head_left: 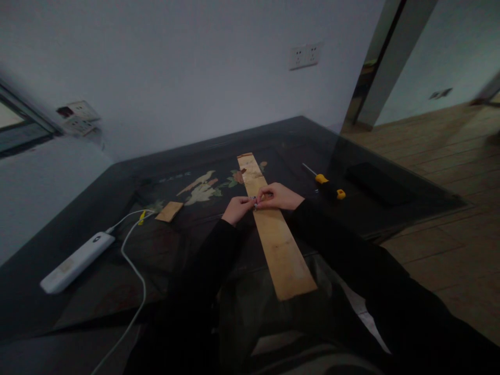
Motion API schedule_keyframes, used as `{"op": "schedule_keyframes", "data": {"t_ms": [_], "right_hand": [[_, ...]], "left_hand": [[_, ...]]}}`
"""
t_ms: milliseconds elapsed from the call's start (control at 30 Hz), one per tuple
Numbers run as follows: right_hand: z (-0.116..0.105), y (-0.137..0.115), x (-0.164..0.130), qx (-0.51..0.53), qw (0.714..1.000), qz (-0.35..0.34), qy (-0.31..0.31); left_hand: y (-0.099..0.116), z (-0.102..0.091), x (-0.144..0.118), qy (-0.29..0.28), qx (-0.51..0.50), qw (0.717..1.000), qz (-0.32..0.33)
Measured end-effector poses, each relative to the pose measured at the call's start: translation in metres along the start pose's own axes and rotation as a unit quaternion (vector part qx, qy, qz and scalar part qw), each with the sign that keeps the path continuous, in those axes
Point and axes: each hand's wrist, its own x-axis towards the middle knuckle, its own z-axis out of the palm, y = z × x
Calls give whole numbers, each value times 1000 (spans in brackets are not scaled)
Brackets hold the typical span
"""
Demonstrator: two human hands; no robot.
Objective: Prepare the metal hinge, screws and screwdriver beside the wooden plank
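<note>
- Fingertips of the left hand (237, 208) and right hand (278, 197) meet, pinched together on a tiny metal piece (255, 204), too small to name.
- That piece sits over the long wooden plank (282, 249) lying along the dark table (117, 260).
- It looks light, hard and slippery; a fingertip pinch suits it best.
- A yellow-handled screwdriver (326, 183) lies near the right hand, untouched.
- Small wood offcut (169, 211) and white power strip (76, 262) sit off left.

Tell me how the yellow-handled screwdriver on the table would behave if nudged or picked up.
The screwdriver lies flat on the dark table, right of the wooden strip. Its rounded handle suggests it may roll if pushed sideways. The thin metal shaft looks rigid, so it should lift as one stiff piece. It appears small, so probably light, likely heavier at the handle end.
</note>
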Motion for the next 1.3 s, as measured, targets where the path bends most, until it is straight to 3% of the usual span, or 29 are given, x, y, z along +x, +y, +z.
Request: {"op": "schedule_keyframes", "data": {"t_ms": [167,300,433,567,833,1000,1167,1300], "right_hand": [[-2,-2,3,1,999,-5,44],[-1,-1,5,111,988,31,103],[-1,1,4,276,952,108,82],[-1,4,3,340,928,139,62],[-5,6,2,364,916,160,54],[-5,5,1,375,909,174,41],[-2,6,2,341,923,171,46],[1,5,3,244,954,151,87]], "left_hand": [[-1,1,0,-2,-11,1000,-2],[-1,1,-1,-7,-22,1000,-6],[-1,1,0,-22,-29,999,-8],[0,1,-1,-49,-55,997,-8],[3,-2,-2,-120,-64,991,-18],[2,-3,-1,-107,-38,993,-28],[2,-3,-2,-81,-12,997,-17],[1,-4,-1,-72,1,997,-4]]}}
